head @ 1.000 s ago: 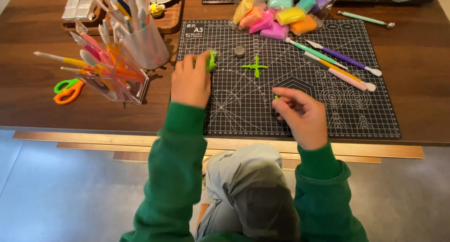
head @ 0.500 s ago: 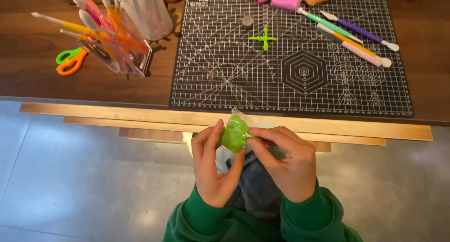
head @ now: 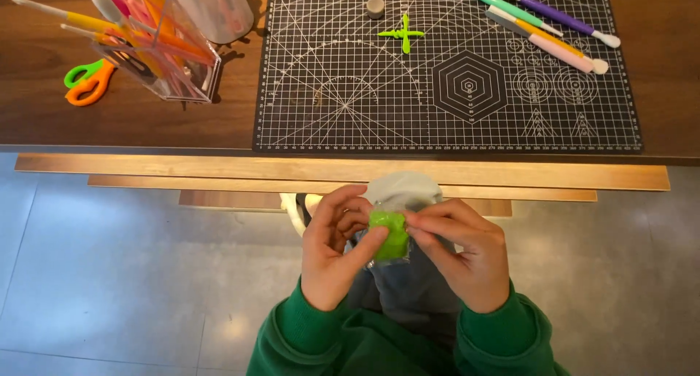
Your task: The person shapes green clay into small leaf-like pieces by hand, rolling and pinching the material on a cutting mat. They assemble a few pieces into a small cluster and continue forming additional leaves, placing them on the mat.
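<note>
Green clay [head: 390, 234], a small bright lump that seems to sit in a clear wrapper, is held over the person's lap, near the viewer and well short of the desk [head: 131, 128]. Both hands meet around it: the left hand [head: 337, 256] pinches its left side between thumb and curled fingers, and the right hand [head: 461, 248] pinches its right side with the fingertips, so each grip is pressed onto the clay. Green sleeves [head: 306, 332] cover both wrists. Farther off, a black cutting mat [head: 445, 114] with white grid lines lies on the dark wooden desk. On the mat's far part rest a small green cross-shaped clay piece [head: 402, 33] and, just left of it, a small grey cylinder [head: 375, 7]. Several pastel modelling tools [head: 543, 26] lie slanted at the mat's far right. To the left of the mat stands a clear holder [head: 164, 52] packed with coloured tools, and further left lie orange and green scissors [head: 89, 82].
</note>
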